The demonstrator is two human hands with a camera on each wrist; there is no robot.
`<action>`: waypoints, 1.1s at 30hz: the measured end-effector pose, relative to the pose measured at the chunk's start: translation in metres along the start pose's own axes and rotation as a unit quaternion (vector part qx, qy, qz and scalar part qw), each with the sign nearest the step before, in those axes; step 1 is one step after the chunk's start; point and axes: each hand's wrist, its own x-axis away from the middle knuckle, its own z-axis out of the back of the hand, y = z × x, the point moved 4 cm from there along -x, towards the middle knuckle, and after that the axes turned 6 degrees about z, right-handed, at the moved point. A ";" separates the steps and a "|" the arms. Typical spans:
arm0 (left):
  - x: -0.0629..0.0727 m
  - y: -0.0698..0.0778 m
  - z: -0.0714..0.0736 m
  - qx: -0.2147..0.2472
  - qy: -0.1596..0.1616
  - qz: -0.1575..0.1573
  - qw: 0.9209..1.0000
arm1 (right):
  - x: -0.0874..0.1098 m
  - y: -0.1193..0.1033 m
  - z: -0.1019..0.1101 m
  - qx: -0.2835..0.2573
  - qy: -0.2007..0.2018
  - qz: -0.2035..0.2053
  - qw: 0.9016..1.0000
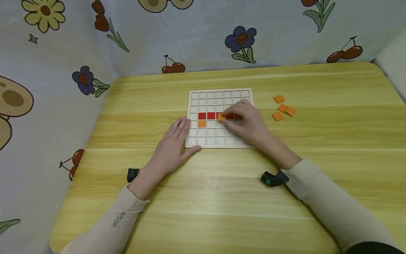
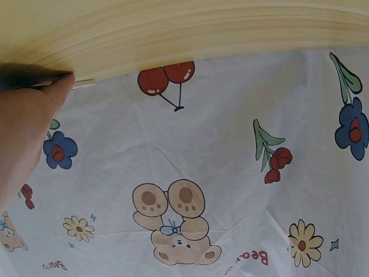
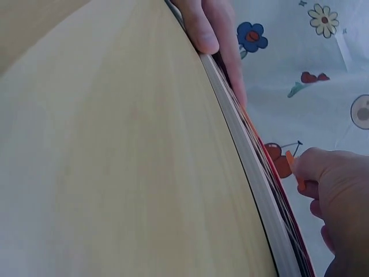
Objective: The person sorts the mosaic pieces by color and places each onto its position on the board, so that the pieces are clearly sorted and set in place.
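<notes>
**orange tile point(image 1: 221, 117) in a pinch, right above the red tiles point(image 1: 210, 115)!**

from the near side, then: two pale sleeves point(image 1: 108, 211), two black wrist cameras point(image 1: 274, 178), one to each arm. here's the left hand point(image 1: 171, 146), fingers long and straight at the gridded board point(image 1: 219, 146)'s left edge, thumb spread to the near edge, its grip closed on nothing. over to the right hand point(image 1: 250, 121), and this grip is nearly closed, thumb and fingertips clamping that one orange tile; the right wrist view shows it held up off the board.

what could spoil it? a thin tile in a narrow pinch may slip if the fingertips loosen, and it could land askew across a grid line. low knuckles might nudge the red tiles out of their cells, and the board could skid if the left hand presses too lightly.

the count! one board. six orange tiles: one pinched, one seated in the grid point(image 1: 201, 124) a row nearer than the red, four loose ones point(image 1: 279, 99) on the desk point(image 1: 333, 141) off the board's right side, two of those touching. red tiles, at least four; the right hand hides the exact number. farthest out, one cloth point(image 1: 196, 35), three cherry pairs in the head view.
</notes>
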 end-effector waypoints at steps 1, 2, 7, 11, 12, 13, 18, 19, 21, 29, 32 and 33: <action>0.000 0.000 0.000 -0.001 0.000 0.001 1.000 | -0.002 -0.002 -0.003 -0.002 -0.007 0.003 1.000; 0.001 -0.001 0.001 -0.002 0.000 0.003 1.000 | -0.004 -0.004 -0.006 -0.005 -0.015 0.007 1.000; 0.001 -0.001 0.002 -0.001 -0.003 0.004 1.000 | -0.007 -0.010 -0.018 -0.009 -0.049 0.027 0.998; -0.001 0.001 0.002 -0.003 -0.003 0.003 1.000 | -0.005 -0.011 -0.019 -0.005 -0.052 0.035 0.998; -0.001 0.001 0.002 -0.004 -0.003 0.004 1.000 | -0.004 -0.011 -0.019 -0.003 -0.051 0.039 0.998; -0.002 0.002 0.002 -0.003 -0.003 0.003 1.000 | -0.003 -0.011 -0.019 -0.002 -0.052 0.045 0.998; -0.004 0.003 0.002 -0.003 -0.001 -0.002 1.000 | 0.000 -0.013 -0.019 0.003 -0.053 0.089 0.995; -0.004 0.003 0.002 -0.003 -0.001 -0.003 1.000 | 0.000 -0.014 -0.020 0.004 -0.054 0.098 0.994; -0.004 0.003 0.002 -0.005 -0.001 -0.004 1.000 | 0.001 -0.015 -0.020 0.008 -0.056 0.111 0.992; -0.003 0.002 0.001 -0.006 -0.005 0.000 1.000 | 0.004 -0.016 -0.020 0.009 -0.056 0.119 0.991; -0.001 0.001 0.000 -0.005 -0.003 0.000 1.000 | 0.005 -0.016 -0.020 0.013 -0.039 0.110 0.993; -0.001 0.001 0.000 -0.005 -0.003 0.000 1.000 | 0.006 -0.015 -0.020 0.014 -0.033 0.104 0.994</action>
